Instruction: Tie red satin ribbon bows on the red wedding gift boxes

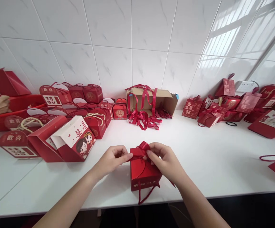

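In the head view, the left hand pinches one side of a glossy red satin ribbon between thumb and forefinger, and the right hand grips it near its raised loop, fingers close together. The ribbon lies across the top of a small red cardboard gift box, which stands on the white bench near its front edge, between the hands, probably so that both reach the ribbon easily. A dark red twisted cord handle hangs down the box's near side, seemingly out of the fingers' way. Behind, a brown cardboard carton lies with its open side forward, likely keeping its loose red ribbons within reach. Counted, there are two working hands, one gift box between them, one carton, one white power strip and one black ring; the red boxes grouped left and right overlap too much for a sure count.
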A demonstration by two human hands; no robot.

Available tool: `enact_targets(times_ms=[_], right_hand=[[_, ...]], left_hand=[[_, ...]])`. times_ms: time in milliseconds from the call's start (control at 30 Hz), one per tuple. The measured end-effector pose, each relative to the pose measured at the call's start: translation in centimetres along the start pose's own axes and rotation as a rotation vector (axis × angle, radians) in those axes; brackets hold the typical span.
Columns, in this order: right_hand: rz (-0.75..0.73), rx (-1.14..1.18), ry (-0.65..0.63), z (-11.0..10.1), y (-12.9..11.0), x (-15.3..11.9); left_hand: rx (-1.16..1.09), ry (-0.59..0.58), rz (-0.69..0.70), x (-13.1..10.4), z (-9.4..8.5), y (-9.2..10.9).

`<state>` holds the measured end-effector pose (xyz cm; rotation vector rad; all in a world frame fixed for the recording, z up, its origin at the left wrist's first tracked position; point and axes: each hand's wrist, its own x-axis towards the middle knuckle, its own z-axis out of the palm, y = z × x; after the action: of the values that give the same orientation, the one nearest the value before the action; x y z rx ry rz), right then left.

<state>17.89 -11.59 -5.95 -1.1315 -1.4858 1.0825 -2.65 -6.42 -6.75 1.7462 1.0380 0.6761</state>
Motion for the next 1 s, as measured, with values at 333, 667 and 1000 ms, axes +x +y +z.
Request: enact_targets(times_ms=[333,667,1000], right_hand=[[0.012,-0.213,0.072,0.8,-0.8,0.8],[-0.035,-0.097,0.021,0.4,-0.5,0.0],[0.017,0.095,0.032,0.9,0.2,0.2]], left_hand=[[0.863,-0.006,0.880,-0.7,-2.5,8.3],[0.807,0.223,0.946,4.6,0.3,7.3],[0.455,0.435,0.491,0.2,1.2,3.0]])
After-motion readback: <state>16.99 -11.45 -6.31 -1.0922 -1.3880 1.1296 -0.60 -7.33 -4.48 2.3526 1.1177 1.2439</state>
